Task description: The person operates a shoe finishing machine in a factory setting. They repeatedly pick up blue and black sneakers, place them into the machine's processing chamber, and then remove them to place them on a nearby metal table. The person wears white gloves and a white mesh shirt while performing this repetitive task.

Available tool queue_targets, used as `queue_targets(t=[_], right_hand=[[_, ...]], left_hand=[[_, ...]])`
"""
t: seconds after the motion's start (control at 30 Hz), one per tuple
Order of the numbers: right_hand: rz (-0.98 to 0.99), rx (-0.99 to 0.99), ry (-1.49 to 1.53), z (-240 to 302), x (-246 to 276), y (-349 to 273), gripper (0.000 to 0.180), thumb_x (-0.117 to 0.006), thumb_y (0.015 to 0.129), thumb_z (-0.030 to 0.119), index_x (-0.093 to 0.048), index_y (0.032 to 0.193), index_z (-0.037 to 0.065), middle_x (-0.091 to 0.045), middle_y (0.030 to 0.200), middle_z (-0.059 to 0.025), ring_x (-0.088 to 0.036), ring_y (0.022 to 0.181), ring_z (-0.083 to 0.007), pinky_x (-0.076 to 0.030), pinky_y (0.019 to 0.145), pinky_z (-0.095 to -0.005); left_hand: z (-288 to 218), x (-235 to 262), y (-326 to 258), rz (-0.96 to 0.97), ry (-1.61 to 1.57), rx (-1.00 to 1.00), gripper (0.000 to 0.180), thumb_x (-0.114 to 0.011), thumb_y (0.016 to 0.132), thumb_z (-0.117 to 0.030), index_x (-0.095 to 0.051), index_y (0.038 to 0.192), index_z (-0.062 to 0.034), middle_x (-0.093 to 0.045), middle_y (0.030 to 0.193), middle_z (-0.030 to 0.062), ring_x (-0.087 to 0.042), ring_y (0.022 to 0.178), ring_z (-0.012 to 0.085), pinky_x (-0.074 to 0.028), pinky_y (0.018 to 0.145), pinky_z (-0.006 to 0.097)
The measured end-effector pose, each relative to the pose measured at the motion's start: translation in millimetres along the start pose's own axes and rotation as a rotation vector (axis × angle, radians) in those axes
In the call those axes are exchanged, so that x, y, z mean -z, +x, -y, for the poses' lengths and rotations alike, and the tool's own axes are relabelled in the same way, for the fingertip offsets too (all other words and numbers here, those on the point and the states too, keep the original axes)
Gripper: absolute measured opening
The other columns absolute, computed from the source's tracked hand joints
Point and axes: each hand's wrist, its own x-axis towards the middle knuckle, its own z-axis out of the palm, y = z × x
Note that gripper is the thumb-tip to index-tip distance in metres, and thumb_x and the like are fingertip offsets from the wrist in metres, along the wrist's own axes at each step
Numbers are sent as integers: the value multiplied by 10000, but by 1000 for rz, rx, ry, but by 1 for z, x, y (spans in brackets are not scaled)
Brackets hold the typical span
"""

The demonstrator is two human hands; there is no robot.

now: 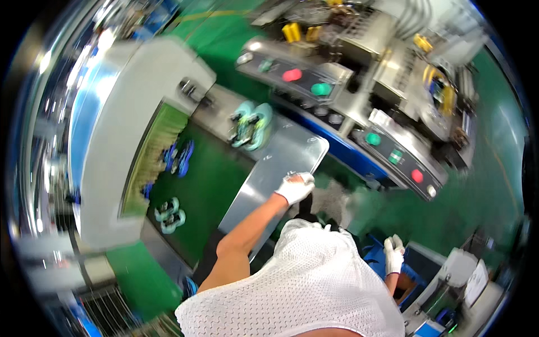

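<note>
White-gloved left hand (296, 189) sits at the metal desk's (269, 168) right edge, grasp unclear; right hand (394, 255) has parted fingers.

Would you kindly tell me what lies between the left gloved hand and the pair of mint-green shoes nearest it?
In the head view, only bare silver metal tabletop lies between the left gloved hand and the mint-green shoes.

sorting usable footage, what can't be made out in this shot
All in the head view:
- Palm of the left grip: turned away, hidden by the back of its glove.
- Inside of the pale machine: hidden by its green strip curtain.
- Far-left equipment: blurred.
</note>
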Motion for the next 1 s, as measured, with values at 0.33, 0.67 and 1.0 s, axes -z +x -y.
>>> queue_targets(t=[0.33,0.67,1.0], right_hand=[[327,-20,-1037,104,-111,20,564,-753,882,394,-701,1255,-26,-741,1173,-195,-706,1091,-261,-556,921,-346],[103,-254,-856,202,-123,-6,530,-779,829,257,-680,1256,-40,-727,1157,-158,-691,1014,-210,-573,825,-339],[403,43,-1101,259,-281,21,471,-676,937,295,-648,1328,36,-695,1245,-147,-677,1119,-273,-541,908,-375]], left_hand=[[311,48,-195,-726,-113,819,270,-718,887,-211,-696,1139,-116,-710,1182,127,-676,1109,334,-522,949,492],[447,163,-393,-1054,293,1465,719,-765,883,-333,-474,1478,-53,-558,1400,259,-565,1270,445,-482,1037,504],[475,147,-405,-962,220,1202,341,-589,1021,-273,-610,1301,-79,-617,1214,201,-625,1108,396,-508,926,475]])
